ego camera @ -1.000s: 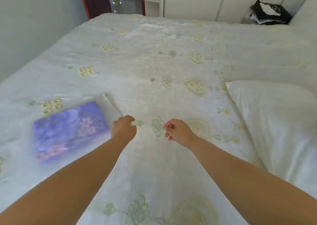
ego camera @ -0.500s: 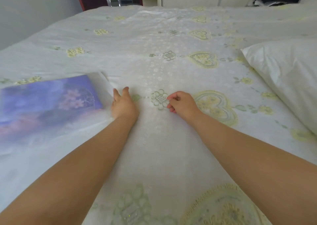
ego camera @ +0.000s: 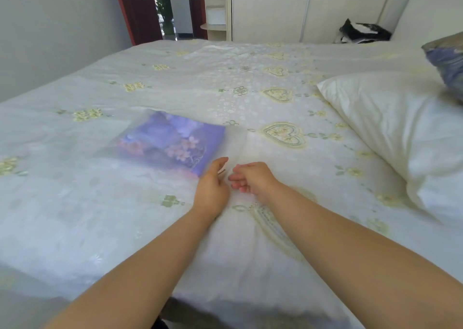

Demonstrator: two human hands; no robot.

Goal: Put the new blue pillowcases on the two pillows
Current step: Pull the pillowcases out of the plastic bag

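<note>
A folded blue flowered pillowcase (ego camera: 172,143) lies inside a translucent plastic bag (ego camera: 233,145) on the bed, just ahead and left of my hands. My left hand (ego camera: 213,180) has its fingers straight, its tips at the bag's near right corner. Close beside it, my right hand (ego camera: 250,178) hovers with loosely curled fingers, and I see nothing held in it. A bare white pillow (ego camera: 390,133) rests on the right of the bed. Behind it at the right edge shows a second pillow in a blue case (ego camera: 448,60), mostly out of view.
The bed (ego camera: 225,78) carries a white cover embroidered with yellow hearts and flowers. A grey wall runs along the left. Behind the bed stand white wardrobe doors (ego camera: 270,10), an open doorway and a dark bundle (ego camera: 363,33) on the far side.
My hands have drawn closer together at the bag's right corner. My left hand went from a fist to straight fingers. The view lifted and now shows the second pillow.
</note>
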